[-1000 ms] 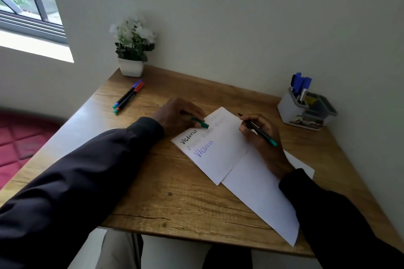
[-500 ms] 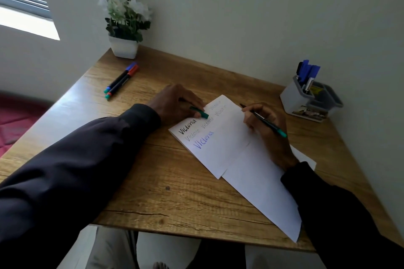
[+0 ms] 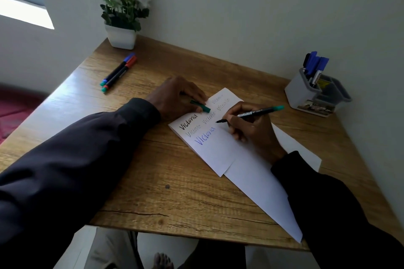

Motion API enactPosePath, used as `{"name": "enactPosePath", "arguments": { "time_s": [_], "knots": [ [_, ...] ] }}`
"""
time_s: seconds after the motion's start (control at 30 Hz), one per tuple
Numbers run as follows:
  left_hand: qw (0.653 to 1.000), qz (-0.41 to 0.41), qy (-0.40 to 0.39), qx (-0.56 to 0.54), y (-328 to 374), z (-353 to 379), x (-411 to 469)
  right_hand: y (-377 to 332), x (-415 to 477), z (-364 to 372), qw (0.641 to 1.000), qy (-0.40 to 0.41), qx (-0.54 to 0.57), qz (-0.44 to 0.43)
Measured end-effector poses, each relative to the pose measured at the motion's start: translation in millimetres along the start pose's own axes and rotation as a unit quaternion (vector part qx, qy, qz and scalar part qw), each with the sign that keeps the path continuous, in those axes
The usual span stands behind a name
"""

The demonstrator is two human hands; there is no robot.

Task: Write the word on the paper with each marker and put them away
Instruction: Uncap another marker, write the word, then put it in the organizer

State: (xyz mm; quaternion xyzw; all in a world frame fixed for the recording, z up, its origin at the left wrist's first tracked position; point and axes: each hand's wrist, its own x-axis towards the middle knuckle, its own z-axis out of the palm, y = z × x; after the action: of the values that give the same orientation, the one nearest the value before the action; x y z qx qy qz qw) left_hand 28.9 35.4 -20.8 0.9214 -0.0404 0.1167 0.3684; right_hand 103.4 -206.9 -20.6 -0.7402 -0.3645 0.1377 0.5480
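A folded white paper (image 3: pixel 215 152) lies on the wooden table (image 3: pixel 166 192), with "Victoria" written on it in black, grey and blue. My right hand (image 3: pixel 251 129) grips an uncapped green marker (image 3: pixel 254 113), its tip just over the paper right of the blue word. My left hand (image 3: pixel 175 98) rests on the paper's far left corner and pinches the green cap (image 3: pixel 201 107). Two capped markers (image 3: pixel 119 72), one blue and one red, lie side by side at the far left. A grey holder (image 3: pixel 306 94) at the far right contains several blue markers (image 3: pixel 314 64).
A second white sheet (image 3: pixel 262 185) lies under the folded one and reaches the table's near edge. A white pot with a flowering plant (image 3: pixel 121 13) stands in the far left corner by the wall. A window is at the upper left.
My right hand has swung the marker round so its tip points left onto the paper. The camera has tilted down and moved closer. My left hand keeps the cap on the paper.
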Motion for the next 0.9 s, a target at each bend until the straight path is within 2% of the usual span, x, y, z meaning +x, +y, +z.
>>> {"name": "enactPosePath", "arguments": {
  "time_s": [0.23,0.9],
  "knots": [
    [1.0,0.02,0.009,0.004,-3.1,1.9,0.0,-1.7,-3.1,2.8,1.0,0.001,-0.011,-0.007],
    [1.0,-0.001,-0.009,-0.021,-3.4,2.0,0.6,-4.0,-3.8,4.5,0.999,0.009,-0.051,-0.016]
  ]
}}
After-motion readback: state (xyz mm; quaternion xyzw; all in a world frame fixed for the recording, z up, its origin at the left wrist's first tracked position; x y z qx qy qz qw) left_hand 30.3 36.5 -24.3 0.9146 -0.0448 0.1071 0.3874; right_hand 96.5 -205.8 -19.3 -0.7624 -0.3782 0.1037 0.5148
